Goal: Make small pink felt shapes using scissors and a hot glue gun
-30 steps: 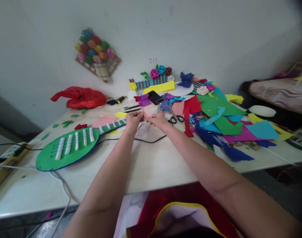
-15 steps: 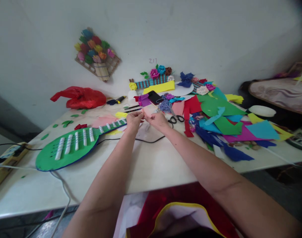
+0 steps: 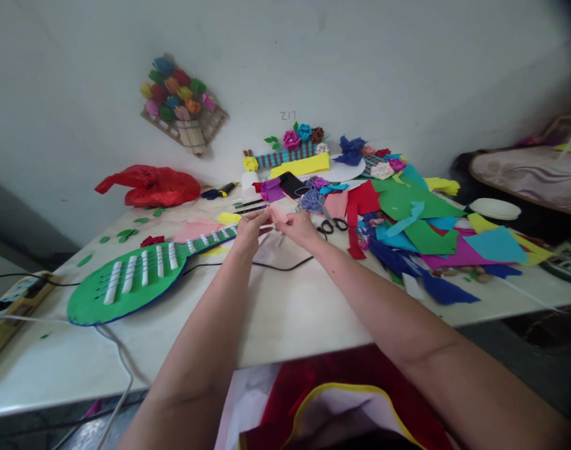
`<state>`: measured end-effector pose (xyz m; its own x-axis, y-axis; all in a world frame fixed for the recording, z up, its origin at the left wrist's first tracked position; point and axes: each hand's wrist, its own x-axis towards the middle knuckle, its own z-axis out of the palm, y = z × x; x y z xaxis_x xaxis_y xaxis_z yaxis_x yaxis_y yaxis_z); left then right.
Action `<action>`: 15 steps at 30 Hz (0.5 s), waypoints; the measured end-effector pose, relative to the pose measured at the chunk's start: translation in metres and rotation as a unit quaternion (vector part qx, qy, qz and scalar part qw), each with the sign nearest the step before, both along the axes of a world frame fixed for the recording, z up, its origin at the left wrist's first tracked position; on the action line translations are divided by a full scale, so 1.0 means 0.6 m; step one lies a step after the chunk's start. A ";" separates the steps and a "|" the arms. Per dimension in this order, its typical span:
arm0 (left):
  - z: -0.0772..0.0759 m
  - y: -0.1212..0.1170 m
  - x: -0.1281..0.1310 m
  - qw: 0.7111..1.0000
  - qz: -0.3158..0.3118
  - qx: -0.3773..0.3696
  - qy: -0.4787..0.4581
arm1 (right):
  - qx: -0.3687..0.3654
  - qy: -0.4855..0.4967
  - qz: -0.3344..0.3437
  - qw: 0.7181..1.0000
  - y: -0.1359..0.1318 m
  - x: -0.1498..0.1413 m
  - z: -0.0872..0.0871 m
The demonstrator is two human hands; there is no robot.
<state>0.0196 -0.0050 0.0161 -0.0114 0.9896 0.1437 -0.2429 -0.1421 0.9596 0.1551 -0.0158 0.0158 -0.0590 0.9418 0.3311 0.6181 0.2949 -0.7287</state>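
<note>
Pinching pink paper (image 3: 279,211) — left-hand fingers (image 3: 259,220) slightly shifted since before, right-hand fingers (image 3: 296,224) much as they were.

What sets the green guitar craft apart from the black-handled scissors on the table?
The guitar craft is far larger than the scissors.
The guitar craft has a green front with white bars; the scissors show dark looped handles.
The guitar craft's neck points toward the left hand, while the scissors lie beside the right hand.
Both rest on the table.
</note>
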 end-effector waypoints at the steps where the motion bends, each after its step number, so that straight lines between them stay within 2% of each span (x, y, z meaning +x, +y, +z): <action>1: -0.001 0.001 -0.002 1.000 -0.010 0.004 -0.002 | 0.000 0.011 0.014 1.000 0.003 0.000 -0.002; 6: -0.004 0.003 -0.007 0.999 -0.039 0.015 -0.022 | 0.012 0.029 0.037 0.999 0.006 0.000 -0.006; 15: -0.004 0.000 0.000 0.998 -0.042 0.031 -0.031 | 0.029 0.007 -0.008 1.000 -0.012 -0.004 0.007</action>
<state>0.0196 -0.0051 0.0140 0.0601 0.9766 0.2067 -0.3159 -0.1778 0.9320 0.1529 -0.0229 0.0203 -0.0397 0.9217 0.3860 0.6133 0.3274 -0.7188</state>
